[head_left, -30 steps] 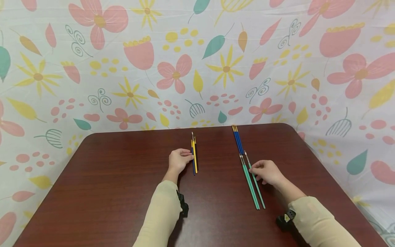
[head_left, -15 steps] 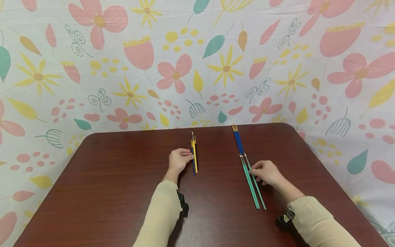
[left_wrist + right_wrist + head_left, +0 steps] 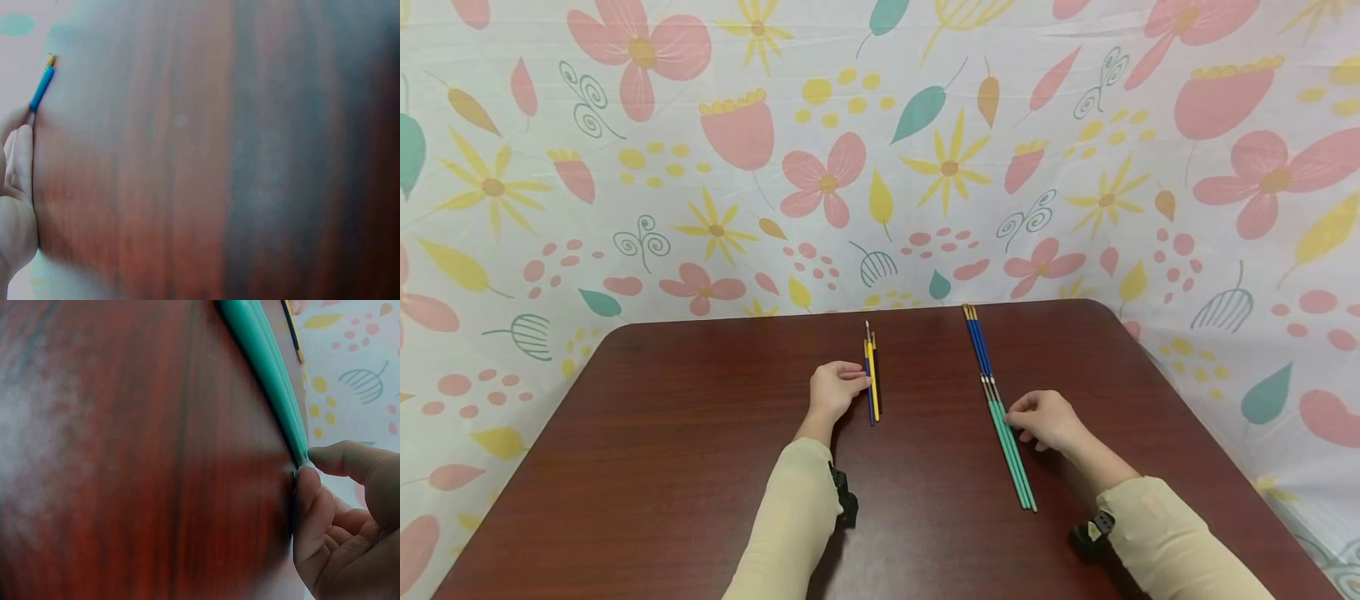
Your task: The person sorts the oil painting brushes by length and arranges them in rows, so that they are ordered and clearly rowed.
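In the head view, my right hand (image 3: pixel 1047 419) pinches the rightmost of three green paintbrushes (image 3: pixel 1009 450), which lie side by side with bristles pointing away. Thumb and forefinger meet at its upper handle; the right wrist view shows the green handles (image 3: pixel 265 359) running up from those fingertips. My left hand (image 3: pixel 835 389) rests against a small group of paintbrushes, its fingers nearly straight and its thumb touching the blue one (image 3: pixel 870 400). A yellow paintbrush (image 3: pixel 874 392) and a black one (image 3: pixel 879 375) lie right beside it. In the left wrist view, a blue tip section (image 3: pixel 42 87) shows beyond my fingers.
Blue paintbrushes (image 3: pixel 977 342) with golden ends lie beyond the green ones, close to the far edge of the dark brown table (image 3: pixel 662 467). A flowered cloth (image 3: pixel 880 183) hangs behind the table. Each wrist carries a black camera.
The rightmost green paintbrush, which lay apart at an angle, has moved left and now lies alongside the other two, in my right hand's pinch. My left hand has stayed still.
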The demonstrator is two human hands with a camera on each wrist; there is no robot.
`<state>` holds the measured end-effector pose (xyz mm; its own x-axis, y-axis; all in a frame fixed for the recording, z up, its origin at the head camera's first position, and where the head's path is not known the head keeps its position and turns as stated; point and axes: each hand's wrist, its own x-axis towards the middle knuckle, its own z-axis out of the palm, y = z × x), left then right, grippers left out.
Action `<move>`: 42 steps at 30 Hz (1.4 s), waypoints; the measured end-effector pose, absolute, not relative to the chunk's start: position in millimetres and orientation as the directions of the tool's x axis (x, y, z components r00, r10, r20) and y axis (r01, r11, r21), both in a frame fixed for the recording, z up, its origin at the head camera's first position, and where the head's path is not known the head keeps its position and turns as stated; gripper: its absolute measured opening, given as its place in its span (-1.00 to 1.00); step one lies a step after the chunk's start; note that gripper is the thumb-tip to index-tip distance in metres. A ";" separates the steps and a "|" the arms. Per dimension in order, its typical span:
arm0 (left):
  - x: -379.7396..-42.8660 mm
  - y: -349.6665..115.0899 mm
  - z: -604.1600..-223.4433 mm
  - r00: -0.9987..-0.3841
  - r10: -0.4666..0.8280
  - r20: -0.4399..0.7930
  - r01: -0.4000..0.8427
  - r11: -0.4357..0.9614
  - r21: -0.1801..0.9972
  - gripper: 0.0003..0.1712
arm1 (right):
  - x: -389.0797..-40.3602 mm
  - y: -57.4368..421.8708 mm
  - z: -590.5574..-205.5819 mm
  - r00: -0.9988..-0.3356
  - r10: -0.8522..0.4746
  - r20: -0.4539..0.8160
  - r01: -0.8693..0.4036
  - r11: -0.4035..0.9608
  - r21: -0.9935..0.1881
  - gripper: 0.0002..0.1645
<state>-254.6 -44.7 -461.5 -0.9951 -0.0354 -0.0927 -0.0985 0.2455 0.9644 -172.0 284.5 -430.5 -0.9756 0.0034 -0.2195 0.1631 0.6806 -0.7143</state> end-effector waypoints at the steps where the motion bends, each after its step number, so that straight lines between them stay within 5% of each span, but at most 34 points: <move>1: -254.6 -44.9 -461.5 -0.995 -0.035 -0.093 -0.099 0.248 0.964 -0.67 | -171.8 284.5 -430.5 -0.975 0.005 -0.221 0.165 0.680 -0.714 -0.68; 42: -256.5 -43.2 -462.6 -0.995 -0.052 -0.080 -0.091 0.268 0.959 -0.69 | -209.3 251.1 -414.7 -0.982 -0.026 -0.189 0.149 0.517 -0.843 -0.54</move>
<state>-256.5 -43.2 -462.6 -0.9954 -0.0515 -0.0805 -0.0914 0.2681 0.9590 -209.3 251.1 -414.7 -0.9816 -0.0258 -0.1891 0.1488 0.5168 -0.8431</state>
